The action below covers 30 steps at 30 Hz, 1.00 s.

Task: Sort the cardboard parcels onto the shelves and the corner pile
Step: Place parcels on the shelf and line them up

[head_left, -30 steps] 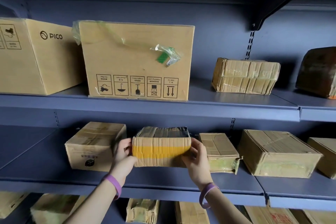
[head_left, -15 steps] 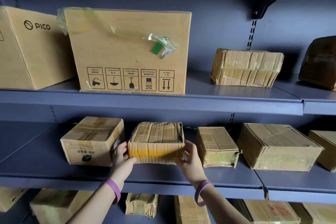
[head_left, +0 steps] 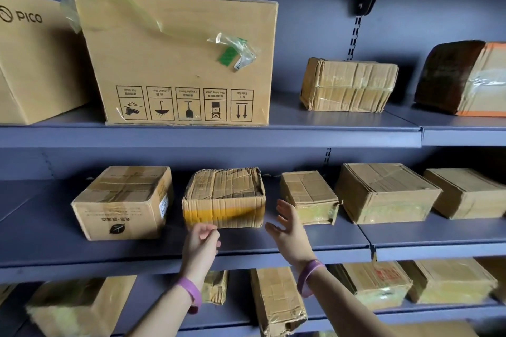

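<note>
Two hands hover in front of the middle shelf (head_left: 49, 249), each wrist wearing a purple band (head_left: 191, 294). The left hand (head_left: 201, 241) has its fingers loosely curled around nothing, right at the lower front corner of the crumpled parcel with the yellow tape band (head_left: 224, 200); I cannot tell whether the fingertips graze the cardboard. The right hand (head_left: 290, 227) is spread wide, palm turned toward that parcel's right side, just beside it but apart from it. The parcel sits flat on the middle shelf, between a leaf-printed box (head_left: 123, 202) on its left and a small taped box (head_left: 308, 195) on its right, with a gap on either side. Up on the upper shelf (head_left: 328, 134) a large carton with handling symbols (head_left: 186, 57) stands next to a PICO carton (head_left: 30, 63).
</note>
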Available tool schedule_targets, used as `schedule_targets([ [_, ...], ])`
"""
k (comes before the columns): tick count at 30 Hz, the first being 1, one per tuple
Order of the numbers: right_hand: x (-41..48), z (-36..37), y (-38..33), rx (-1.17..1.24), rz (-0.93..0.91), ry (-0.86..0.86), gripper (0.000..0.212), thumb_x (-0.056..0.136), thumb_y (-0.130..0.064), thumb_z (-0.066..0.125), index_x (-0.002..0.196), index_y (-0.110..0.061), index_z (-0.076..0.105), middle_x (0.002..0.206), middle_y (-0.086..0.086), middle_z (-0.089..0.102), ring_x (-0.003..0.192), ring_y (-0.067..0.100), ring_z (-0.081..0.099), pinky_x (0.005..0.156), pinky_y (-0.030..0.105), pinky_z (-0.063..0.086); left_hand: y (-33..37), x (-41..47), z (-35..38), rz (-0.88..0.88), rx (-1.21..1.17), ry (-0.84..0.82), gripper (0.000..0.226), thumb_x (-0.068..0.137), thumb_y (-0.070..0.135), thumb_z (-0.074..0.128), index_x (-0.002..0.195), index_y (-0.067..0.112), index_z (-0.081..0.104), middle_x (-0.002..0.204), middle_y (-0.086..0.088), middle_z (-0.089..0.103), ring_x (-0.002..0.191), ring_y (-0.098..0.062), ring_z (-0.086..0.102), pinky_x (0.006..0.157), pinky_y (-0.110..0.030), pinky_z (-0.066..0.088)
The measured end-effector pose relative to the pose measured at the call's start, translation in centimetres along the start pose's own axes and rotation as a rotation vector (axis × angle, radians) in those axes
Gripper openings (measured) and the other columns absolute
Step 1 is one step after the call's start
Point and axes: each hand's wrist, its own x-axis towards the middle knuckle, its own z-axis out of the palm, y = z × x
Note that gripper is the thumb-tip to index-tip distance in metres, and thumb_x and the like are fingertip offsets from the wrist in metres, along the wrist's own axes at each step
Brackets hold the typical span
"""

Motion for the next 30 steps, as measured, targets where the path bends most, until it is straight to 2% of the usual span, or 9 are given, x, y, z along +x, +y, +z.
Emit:
schedule_targets([
  [3,-1.0,-0.9,-0.2,-0.022,0.005,0.062,0.055,0.093,0.001,0.061,0.141,-0.016,0.040,0.143,0.002,0.045,0.132,0.022,0.046,0.099,0.027,0.043,0.1,-1.0,1.4,0.034,0.047,-0.194,0.012,0.094,0.007,0.059,0.100,0.017,0.065,0.106,-0.004,0.067,0.098,-0.021,0.066,0.091,-0.042,0.054],
  [5,-1.5,-1.7,-0.2,-0.042,0.001,0.120,0.050,0.092,0.001,0.062,0.134,-0.020,0.044,0.140,0.004,0.050,0.130,0.023,0.050,0.101,0.030,0.045,0.5,-1.6,2.3,0.051,0.068,-0.290,0.018,0.094,0.008,0.059,0.104,0.022,0.066,0.111,0.001,0.067,0.107,-0.017,0.064,0.099,-0.042,0.051],
  [7,-2.1,-2.6,-0.4,-0.042,0.004,0.158,0.047,0.092,0.001,0.061,0.128,-0.023,0.045,0.135,0.003,0.053,0.128,0.023,0.051,0.103,0.035,0.046,1.1,-2.0,3.4,0.069,0.083,-0.357,0.024,0.094,0.008,0.058,0.106,0.026,0.065,0.112,0.005,0.067,0.109,-0.013,0.062,0.101,-0.041,0.050],
  [13,-2.6,-6.7,-0.4,-0.049,-0.014,0.255,0.048,0.092,0.002,0.061,0.134,-0.017,0.047,0.135,0.002,0.052,0.127,0.020,0.049,0.101,0.031,0.044,3.2,-3.1,7.6,0.104,0.056,-0.470,0.031,0.096,0.006,0.055,0.121,0.025,0.057,0.120,0.005,0.062,0.108,-0.002,0.057,0.101,-0.030,0.046],
  [16,-2.1,-8.9,0.1,-0.094,-0.032,0.306,0.048,0.090,0.000,0.064,0.129,-0.022,0.048,0.132,-0.002,0.053,0.127,0.018,0.049,0.109,0.039,0.041,3.7,-3.3,9.9,0.124,0.037,-0.466,0.035,0.095,0.005,0.056,0.123,0.026,0.054,0.121,0.006,0.058,0.115,-0.010,0.054,0.096,-0.024,0.040],
  [21,0.9,-13.0,2.3,-0.151,-0.058,0.295,0.065,0.072,-0.021,0.068,0.134,-0.017,0.048,0.133,0.003,0.056,0.127,0.021,0.052,0.110,0.047,0.041,3.8,-2.7,14.4,0.105,0.055,-0.416,0.060,0.093,0.005,0.061,0.146,0.021,0.039,0.139,-0.002,0.045,0.120,-0.011,0.044,0.097,-0.024,0.034],
  [24,2.7,-14.8,3.3,-0.159,-0.039,0.211,0.072,0.077,-0.010,0.074,0.141,-0.006,0.042,0.137,0.007,0.051,0.129,0.023,0.049,0.112,0.047,0.038,3.2,-2.2,16.6,0.067,0.082,-0.365,0.072,0.092,0.006,0.064,0.153,0.020,0.028,0.143,0.000,0.042,0.120,-0.010,0.042,0.098,-0.024,0.034],
  [27,4.2,-15.9,3.9,-0.112,-0.006,0.088,0.073,0.084,0.000,0.072,0.146,-0.006,0.036,0.141,0.007,0.049,0.131,0.023,0.049,0.114,0.045,0.037,1.9,-1.6,18.1,0.025,0.179,-0.303,0.082,0.090,0.020,0.070,0.155,0.028,0.021,0.154,0.000,0.036,0.137,-0.017,0.039,0.115,-0.033,0.030],
  [30,5.2,-16.2,4.9,-0.065,0.037,-0.015,0.075,0.087,0.000,0.070,0.150,-0.007,0.030,0.138,-0.001,0.044,0.132,0.017,0.046,0.115,0.037,0.035,0.9,-1.4,18.6,-0.029,0.205,-0.255,0.085,0.089,0.029,0.071,0.156,0.031,0.018,0.152,0.006,0.040,0.140,-0.018,0.039,0.117,-0.037,0.030],
])
